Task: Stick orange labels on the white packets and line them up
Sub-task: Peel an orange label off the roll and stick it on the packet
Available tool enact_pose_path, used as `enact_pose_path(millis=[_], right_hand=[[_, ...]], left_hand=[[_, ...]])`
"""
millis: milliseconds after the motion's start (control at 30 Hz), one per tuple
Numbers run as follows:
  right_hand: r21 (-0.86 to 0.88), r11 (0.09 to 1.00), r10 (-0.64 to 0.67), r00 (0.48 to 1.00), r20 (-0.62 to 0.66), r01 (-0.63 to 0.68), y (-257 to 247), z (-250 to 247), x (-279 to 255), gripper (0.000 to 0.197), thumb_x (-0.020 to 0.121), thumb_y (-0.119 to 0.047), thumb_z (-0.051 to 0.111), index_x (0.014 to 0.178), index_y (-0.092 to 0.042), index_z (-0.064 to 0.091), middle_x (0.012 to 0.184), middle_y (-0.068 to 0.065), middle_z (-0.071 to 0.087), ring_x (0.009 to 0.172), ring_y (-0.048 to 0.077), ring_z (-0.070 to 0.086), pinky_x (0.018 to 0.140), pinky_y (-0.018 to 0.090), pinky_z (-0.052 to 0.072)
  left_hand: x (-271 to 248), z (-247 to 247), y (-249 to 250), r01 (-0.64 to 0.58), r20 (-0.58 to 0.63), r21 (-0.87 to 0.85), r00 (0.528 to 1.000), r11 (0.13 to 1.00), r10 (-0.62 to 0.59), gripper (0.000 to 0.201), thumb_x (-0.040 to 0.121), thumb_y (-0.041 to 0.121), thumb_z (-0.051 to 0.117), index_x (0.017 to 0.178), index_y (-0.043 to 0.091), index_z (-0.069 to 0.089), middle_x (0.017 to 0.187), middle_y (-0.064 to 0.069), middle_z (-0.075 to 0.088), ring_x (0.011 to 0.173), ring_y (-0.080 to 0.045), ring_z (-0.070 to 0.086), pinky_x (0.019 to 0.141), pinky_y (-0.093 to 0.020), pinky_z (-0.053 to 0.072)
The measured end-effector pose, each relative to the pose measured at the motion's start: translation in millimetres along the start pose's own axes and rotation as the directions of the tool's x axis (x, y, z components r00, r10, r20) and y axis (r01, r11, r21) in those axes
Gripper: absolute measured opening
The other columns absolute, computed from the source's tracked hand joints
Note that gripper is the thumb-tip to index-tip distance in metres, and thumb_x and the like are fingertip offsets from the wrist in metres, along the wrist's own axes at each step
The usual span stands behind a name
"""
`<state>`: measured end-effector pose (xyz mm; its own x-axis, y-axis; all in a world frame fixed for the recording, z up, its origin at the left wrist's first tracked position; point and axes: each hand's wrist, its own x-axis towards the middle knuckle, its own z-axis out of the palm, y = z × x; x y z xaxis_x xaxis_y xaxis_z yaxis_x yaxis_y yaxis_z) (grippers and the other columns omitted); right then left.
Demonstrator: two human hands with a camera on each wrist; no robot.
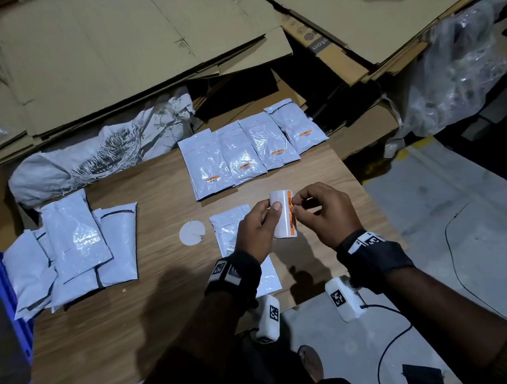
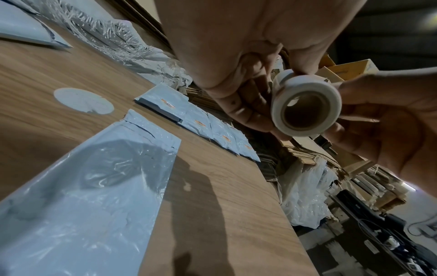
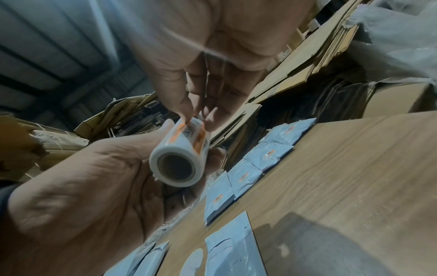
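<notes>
Packet [image 1: 230, 229] nearest the person lies flat on the wooden table [image 1: 168, 291], bare of any label, directly beneath both hands, its long axis running away from the body. Just above it the left hand [image 1: 253, 227] wraps its curled fingers and thumb round the label roll [image 1: 282, 213], which the head view shows held with its core pointing roughly away from the person. The right hand [image 1: 327, 212] meets the roll from the right, thumb and forefinger pinched on an orange label [image 1: 289, 202] at the roll's far end; whether its edge is already lifted cannot be told. Once the label is free, the move is likely a short drop straight down, and the right hand is the one placed to carry it.

Left of the bare packet lies a round white disc [image 1: 192, 233]; further left, a loose heap of unlabelled packets [image 1: 75, 247]. At the table's far edge four labelled packets [image 1: 251, 148] sit overlapping in a row, each orange tag toward its near end, so the fifth would probably join them there.
</notes>
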<state>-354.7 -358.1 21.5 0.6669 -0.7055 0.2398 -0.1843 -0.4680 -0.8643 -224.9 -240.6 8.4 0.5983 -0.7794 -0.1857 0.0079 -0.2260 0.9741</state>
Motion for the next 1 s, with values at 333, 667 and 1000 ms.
enact_pose_path(millis=[333, 667, 1000], right_hand=[[-0.079, 0.997, -0.008, 0.999, -0.039, 0.005, -5.5, 3.0, -5.4, 0.008, 0.081, -0.009, 0.076, 0.082, -0.013, 0.07, 0.083, -0.003, 0.067, 0.078, 0.011, 0.066, 0.065, 0.026, 0.057], [-0.161, 0.987, -0.025, 0.998, -0.062, 0.015, -12.7, 6.9, -8.0, 0.012, 0.077, -0.014, 0.071, 0.069, -0.013, 0.062, 0.07, -0.005, 0.058, 0.066, 0.016, 0.054, 0.063, 0.035, 0.044], [0.029, 0.996, 0.08, 0.995, -0.065, -0.078, -11.1, 0.9, -12.7, 0.008, 0.086, -0.007, 0.074, 0.083, -0.014, 0.073, 0.074, -0.005, 0.072, 0.069, 0.009, 0.065, 0.066, 0.02, 0.05]], left_hand=[[-1.1, 5.0, 1.1, -0.029, -0.045, 0.055, 0.998, 0.998, 0.031, 0.056, 0.084, 0.067, 0.057, 0.103, 0.016, 0.07, 0.093, -0.002, 0.077, 0.091, -0.025, 0.073, 0.087, -0.05, 0.057], [-1.3, 7.6, -4.8, -0.015, -0.111, 0.118, 0.993, 0.993, 0.028, 0.058, 0.082, 0.071, 0.057, 0.09, 0.015, 0.067, 0.086, -0.012, 0.074, 0.084, -0.036, 0.07, 0.08, -0.056, 0.056], [-4.2, 3.7, 0.8, 0.002, -0.104, 0.105, 0.995, 0.994, 0.009, 0.047, 0.093, 0.058, 0.059, 0.096, 0.012, 0.069, 0.092, -0.006, 0.076, 0.089, -0.026, 0.072, 0.085, -0.049, 0.057]])
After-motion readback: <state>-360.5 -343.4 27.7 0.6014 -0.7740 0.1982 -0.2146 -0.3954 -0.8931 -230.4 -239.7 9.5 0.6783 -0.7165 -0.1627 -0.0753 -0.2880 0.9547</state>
